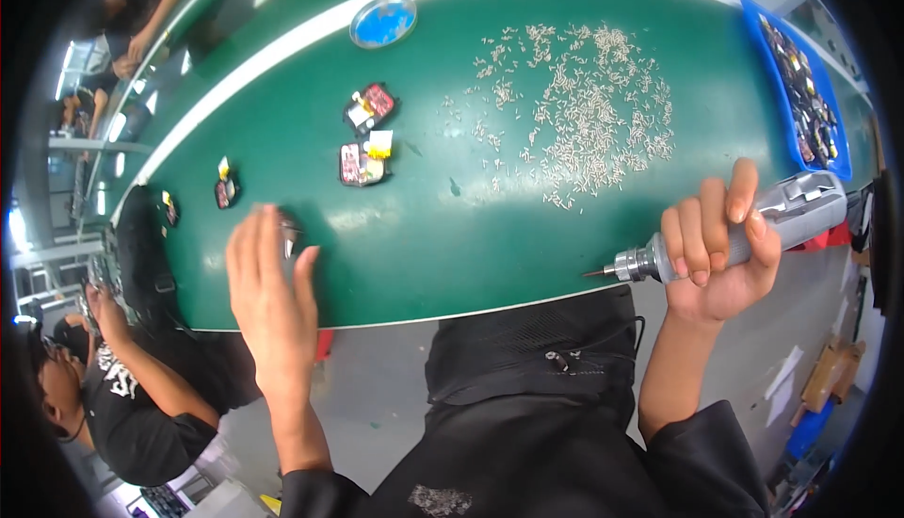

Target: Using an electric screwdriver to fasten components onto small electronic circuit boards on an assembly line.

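My right hand (718,245) is wrapped round a grey electric screwdriver (800,212), its thin bit pointing left over the table's near edge. My left hand (268,297) reaches over the green table with fingers stretched out and thumb apart. Beside its index finger lies a small dark part (289,234), partly hidden by the hand; whether they touch I cannot tell. Farther off are two small black-cased assemblies (369,106) with red and yellow bits, close to each other. To the left sits a similar small assembly (226,190).
Many small silvery screws (593,113) are scattered over the right half of the green table (433,235). A round dish with a blue inside (383,22) stands at the back. At the right, a blue tray (782,85) holds dark parts. Another person (141,405) works at left.
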`<move>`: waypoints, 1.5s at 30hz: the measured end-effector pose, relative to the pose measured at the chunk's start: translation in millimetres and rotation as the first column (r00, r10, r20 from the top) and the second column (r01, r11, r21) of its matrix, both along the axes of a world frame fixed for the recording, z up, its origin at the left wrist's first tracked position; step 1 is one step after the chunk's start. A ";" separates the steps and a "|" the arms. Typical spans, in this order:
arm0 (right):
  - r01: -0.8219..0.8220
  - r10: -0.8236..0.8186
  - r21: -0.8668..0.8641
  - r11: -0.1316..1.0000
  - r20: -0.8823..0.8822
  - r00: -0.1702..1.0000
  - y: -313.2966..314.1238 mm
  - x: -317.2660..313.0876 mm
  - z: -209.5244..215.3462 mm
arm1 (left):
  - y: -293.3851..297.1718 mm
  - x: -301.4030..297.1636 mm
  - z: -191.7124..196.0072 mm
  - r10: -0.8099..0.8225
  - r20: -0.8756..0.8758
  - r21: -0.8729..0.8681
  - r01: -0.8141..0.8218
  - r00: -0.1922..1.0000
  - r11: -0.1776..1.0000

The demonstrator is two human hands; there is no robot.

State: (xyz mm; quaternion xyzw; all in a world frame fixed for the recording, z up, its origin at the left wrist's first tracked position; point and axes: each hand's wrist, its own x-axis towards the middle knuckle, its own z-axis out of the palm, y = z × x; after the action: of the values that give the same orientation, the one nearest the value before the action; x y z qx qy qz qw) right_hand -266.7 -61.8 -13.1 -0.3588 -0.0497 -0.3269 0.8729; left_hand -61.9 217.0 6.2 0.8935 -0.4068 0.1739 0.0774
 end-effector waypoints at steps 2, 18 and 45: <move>0.059 -0.052 0.102 0.993 -0.075 0.996 3.7 -3.4 -9.6 | -9.9 5.6 6.1 0.050 0.096 -0.021 -0.048 0.994 0.999; 0.047 -0.039 0.248 0.968 -0.037 0.999 10.1 -6.5 -18.7 | -132.3 35.2 -9.1 -0.542 0.065 0.065 0.539 0.838 0.840; 0.069 -0.121 0.303 0.950 0.156 0.980 31.6 11.8 25.2 | -89.9 -100.2 -25.7 -0.838 -0.533 -0.714 -0.468 -0.119 0.521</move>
State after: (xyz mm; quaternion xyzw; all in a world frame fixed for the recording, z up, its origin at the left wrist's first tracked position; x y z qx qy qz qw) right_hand -255.0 -30.1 12.1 -0.1962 -0.0582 -0.4024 0.8923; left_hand -162.2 127.1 -19.5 0.4487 -0.2332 -0.3928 0.7681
